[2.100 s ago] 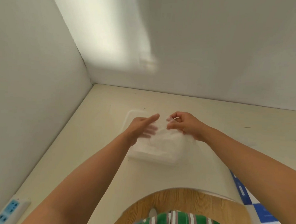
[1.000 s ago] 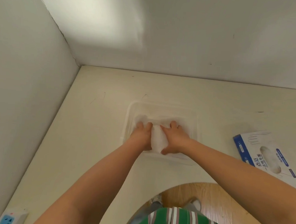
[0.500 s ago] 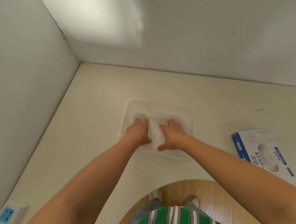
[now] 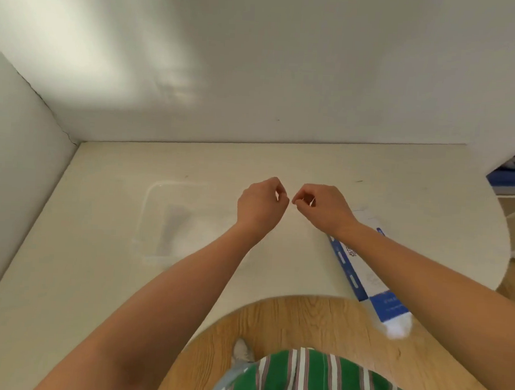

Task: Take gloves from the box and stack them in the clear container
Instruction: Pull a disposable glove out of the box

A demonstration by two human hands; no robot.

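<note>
Change: left hand (image 4: 261, 208) and right hand (image 4: 323, 209) have left the clear container (image 4: 144, 215); we now see them raised to its right, over the table (image 4: 94, 275).
Hands: fingers curled to thumbs, tips nearly meeting; we cannot tell whether they pinch anything.
Gloves (image 4: 172, 229): pale blurred stack inside the container, left.
Box (image 4: 366, 270): near right, partly under the right forearm.

A cream table (image 4: 94, 275) sits in a corner, with its far edge against a white back wall (image 4: 287, 76) and its left edge against a white side wall (image 4: 10, 179). Its near edge curves inward around wood-grain floor (image 4: 317, 325), where a green striped garment (image 4: 314, 385) and 1 pale shoe tip (image 4: 242, 350) show. A small dark mark (image 4: 359, 181) lies near the far edge.
</note>
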